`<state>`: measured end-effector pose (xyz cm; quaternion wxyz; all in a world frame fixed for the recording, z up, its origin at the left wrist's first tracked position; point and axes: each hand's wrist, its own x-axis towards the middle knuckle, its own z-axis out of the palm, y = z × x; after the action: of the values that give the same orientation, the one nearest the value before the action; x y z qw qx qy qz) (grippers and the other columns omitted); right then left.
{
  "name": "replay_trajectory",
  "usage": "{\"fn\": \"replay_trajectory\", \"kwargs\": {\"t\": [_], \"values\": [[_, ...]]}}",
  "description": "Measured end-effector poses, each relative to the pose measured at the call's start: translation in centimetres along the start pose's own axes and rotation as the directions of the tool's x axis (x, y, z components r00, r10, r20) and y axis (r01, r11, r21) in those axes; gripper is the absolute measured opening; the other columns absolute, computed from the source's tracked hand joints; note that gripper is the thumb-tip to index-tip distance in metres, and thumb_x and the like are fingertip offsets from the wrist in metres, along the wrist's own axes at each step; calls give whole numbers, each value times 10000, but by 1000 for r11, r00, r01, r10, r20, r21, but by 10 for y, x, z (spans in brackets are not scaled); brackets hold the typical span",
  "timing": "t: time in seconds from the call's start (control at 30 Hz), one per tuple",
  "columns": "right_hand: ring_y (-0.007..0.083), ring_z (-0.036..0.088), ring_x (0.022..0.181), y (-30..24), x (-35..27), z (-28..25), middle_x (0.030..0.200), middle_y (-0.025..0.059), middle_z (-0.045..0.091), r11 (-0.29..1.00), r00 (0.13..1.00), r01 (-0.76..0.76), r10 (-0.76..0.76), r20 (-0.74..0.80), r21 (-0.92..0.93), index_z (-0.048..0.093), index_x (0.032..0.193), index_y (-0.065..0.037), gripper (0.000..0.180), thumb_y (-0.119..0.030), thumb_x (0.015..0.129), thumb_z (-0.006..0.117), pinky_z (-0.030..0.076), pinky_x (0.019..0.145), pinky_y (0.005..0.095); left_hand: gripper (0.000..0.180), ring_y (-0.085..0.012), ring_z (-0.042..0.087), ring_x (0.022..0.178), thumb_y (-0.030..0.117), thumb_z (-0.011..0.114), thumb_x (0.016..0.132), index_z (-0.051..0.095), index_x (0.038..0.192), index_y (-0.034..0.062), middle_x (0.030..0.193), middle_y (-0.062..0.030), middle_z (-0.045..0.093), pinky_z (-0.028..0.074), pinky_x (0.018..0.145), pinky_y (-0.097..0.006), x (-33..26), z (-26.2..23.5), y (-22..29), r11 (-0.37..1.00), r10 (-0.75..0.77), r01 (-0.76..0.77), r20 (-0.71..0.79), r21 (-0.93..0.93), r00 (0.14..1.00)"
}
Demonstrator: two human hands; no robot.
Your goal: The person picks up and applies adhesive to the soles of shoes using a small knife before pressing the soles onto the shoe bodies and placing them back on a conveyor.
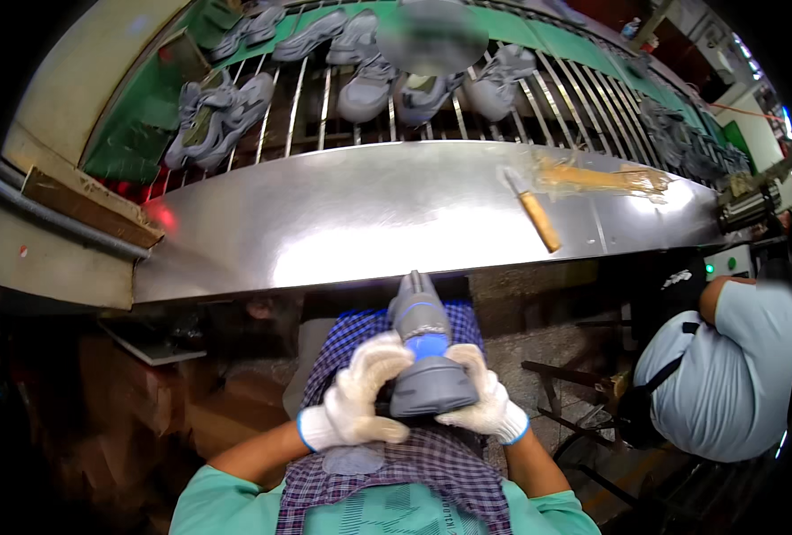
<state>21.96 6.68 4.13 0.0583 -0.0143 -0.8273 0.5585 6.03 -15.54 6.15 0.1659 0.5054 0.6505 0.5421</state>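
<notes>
A grey shoe (421,319) with a blue patch at its middle is between my two gloved hands, above my lap. Its broad dark-grey end is nearest me, and its narrow end points toward the metal bench. My left hand (360,388), in a white knit glove, grips the shoe's left side with curled fingers. On the other side, my right hand (487,399), gloved the same way, closes on the right edge of the broad end. Some fingertips are hidden beneath the shoe.
A shiny metal bench (342,209) spans the front, holding a wooden-handled knife (538,221) and brown tape (605,178). Beyond it, several grey shoes (366,89) rest on a rack of metal bars (293,107). A co-worker (726,374) sits close by at right.
</notes>
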Motion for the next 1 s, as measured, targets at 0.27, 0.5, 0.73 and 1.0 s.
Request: {"fn": "replay_trajectory", "kwargs": {"t": [0.27, 0.5, 0.73, 1.0], "values": [[320, 588, 1206, 42, -15, 33, 1302, 156, 591, 945, 950, -93, 178, -256, 313, 506, 1426, -71, 947, -394, 684, 997, 516, 1025, 487, 775, -318, 695, 1023, 281, 986, 721, 539, 1279, -17, 1197, -192, 615, 613, 817, -395, -19, 38, -23, 968, -245, 248, -95, 24, 965], [292, 589, 1179, 46, -7, 37, 1272, 146, 604, 904, 889, -112, 277, -364, 413, 498, 1431, -37, 1059, -516, 632, 1002, 518, 1000, 469, 758, -273, 608, 1047, 278, 989, 739, 558, 1293, -7, 1170, -157, 601, 553, 846, -372, -13, 41, -35, 979, -206, 201, -140, -44, 969], [273, 588, 1146, 43, -4, 36, 1241, 131, 604, 825, 837, -222, 435, -332, 520, 492, 1400, -31, 1059, -532, 621, 1006, 523, 995, 444, 772, -253, 691, 947, 352, 980, 739, 567, 1297, 14, 1123, -146, 615, 595, 747, -358, -6, 33, -42, 968, -249, 248, -54, -22, 967], [243, 609, 1076, 36, 23, 12, 1198, 102, 610, 960, 919, -263, 280, -276, 97, 557, 1319, -35, 1100, -558, 479, 1039, 550, 951, 402, 812, -184, 673, 746, 514, 1004, 670, 545, 1143, 39, 887, -73, 654, 564, 672, -307, -1, 15, -44, 763, -634, 645, 156, -32, 758]]}}
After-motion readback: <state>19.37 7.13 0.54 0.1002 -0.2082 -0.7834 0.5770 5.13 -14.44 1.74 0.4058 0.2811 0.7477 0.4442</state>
